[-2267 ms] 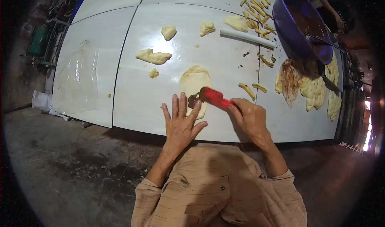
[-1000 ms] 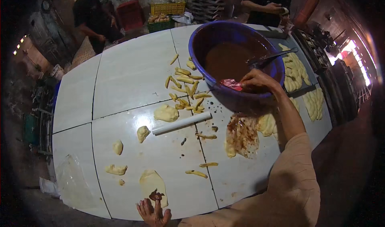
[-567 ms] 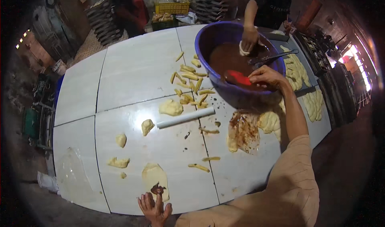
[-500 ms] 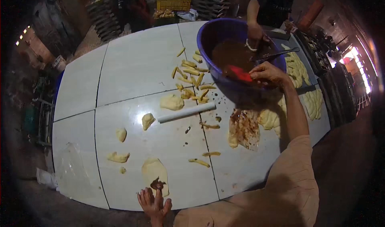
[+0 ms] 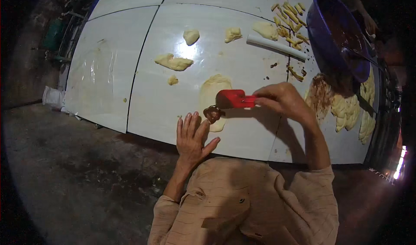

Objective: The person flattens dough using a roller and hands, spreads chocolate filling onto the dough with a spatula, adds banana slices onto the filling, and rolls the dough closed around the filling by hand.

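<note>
My right hand (image 5: 286, 102) grips the short handle of a red plastic scoop (image 5: 238, 98). Its brown-smeared end is over a flattened oval of dough (image 5: 212, 87) on the tabletop. A dark brown dollop of chocolate-like paste (image 5: 212, 113) sits on the dough near its lower left part, just beside the scoop. My left hand (image 5: 191, 136) lies palm down at the dough's lower left edge, fingers spread and pointing away from me. It holds nothing.
The tiled table (image 5: 169, 102) bears several dough lumps (image 5: 173, 62), a white rolling pin (image 5: 277, 48) and yellow strips (image 5: 290, 15). At right stand a purple basin (image 5: 316, 32) of brown paste, a brown-smeared sheet (image 5: 320, 95) and shaped dough (image 5: 346, 110). Another person's arm (image 5: 366, 17) is beside the basin.
My right hand has carried the scoop from the basin leftward and nearer, over the flattened dough. The view has swung down and left. My left hand stays at the dough's near edge.
</note>
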### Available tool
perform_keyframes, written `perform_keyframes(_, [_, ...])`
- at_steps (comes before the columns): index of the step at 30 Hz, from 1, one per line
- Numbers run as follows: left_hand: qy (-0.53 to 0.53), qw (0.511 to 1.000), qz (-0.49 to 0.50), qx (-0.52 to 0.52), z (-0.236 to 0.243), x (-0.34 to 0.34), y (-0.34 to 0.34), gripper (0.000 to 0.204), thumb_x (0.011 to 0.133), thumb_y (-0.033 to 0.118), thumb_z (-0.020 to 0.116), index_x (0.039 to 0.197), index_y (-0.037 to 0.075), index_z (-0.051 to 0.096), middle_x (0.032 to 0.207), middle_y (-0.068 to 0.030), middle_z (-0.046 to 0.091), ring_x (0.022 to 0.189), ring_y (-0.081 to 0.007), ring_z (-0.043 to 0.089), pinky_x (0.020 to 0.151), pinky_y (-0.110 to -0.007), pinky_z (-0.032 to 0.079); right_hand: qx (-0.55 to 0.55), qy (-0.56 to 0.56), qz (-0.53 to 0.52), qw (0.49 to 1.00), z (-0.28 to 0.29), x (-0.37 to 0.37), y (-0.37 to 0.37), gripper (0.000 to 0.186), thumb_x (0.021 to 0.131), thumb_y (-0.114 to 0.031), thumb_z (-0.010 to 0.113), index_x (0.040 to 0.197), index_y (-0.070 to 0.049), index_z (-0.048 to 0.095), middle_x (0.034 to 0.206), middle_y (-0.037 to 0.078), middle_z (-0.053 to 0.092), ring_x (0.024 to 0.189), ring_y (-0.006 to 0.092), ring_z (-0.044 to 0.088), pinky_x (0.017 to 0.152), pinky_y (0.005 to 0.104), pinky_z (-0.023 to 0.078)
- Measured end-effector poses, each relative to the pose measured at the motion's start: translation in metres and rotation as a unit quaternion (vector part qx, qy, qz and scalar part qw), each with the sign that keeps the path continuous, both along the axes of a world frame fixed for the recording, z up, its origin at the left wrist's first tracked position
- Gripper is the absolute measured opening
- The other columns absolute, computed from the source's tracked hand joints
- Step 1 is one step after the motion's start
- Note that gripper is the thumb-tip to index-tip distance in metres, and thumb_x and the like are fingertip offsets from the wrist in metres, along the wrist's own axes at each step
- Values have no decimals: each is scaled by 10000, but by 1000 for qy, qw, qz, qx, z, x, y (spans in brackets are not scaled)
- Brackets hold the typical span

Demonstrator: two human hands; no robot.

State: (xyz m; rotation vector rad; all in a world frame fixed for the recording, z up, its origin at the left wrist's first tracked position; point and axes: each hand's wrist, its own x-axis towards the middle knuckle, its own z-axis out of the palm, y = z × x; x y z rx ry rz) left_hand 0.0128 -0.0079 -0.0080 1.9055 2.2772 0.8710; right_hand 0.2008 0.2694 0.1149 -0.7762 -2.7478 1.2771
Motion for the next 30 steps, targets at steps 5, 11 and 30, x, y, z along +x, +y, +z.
perform_keyframes(5, [-15,999,-16,-28,11,-3,4,769,812,537,785,1410,117,548,1534,-259,393,1410,-460,388,1159,-633,285,207,-49,18,977,-13,-13,-64,184,886,-235,747,1012,-102,763,804,91,706,702,274,701,621,382,540])
perform_keyframes(11, [-9,998,-42,-39,13,-1,14,769,831,573,746,1466,194,536,1563,-294,331,1435,-517,312,1131,-700,241,171,-61,-104,978,12,-5,-94,154,932,-210,664,1014,-95,722,802,151,662,780,353,677,720,468,534])
perform_keyframes(30, [29,984,-53,-169,16,1,13,850,884,618,653,1563,171,404,1626,-305,230,1499,-531,179,1161,-724,101,-358,63,-423,830,-2,50,-70,274,981,-230,692,1131,-1,686,752,-4,613,548,34,534,450,176,394])
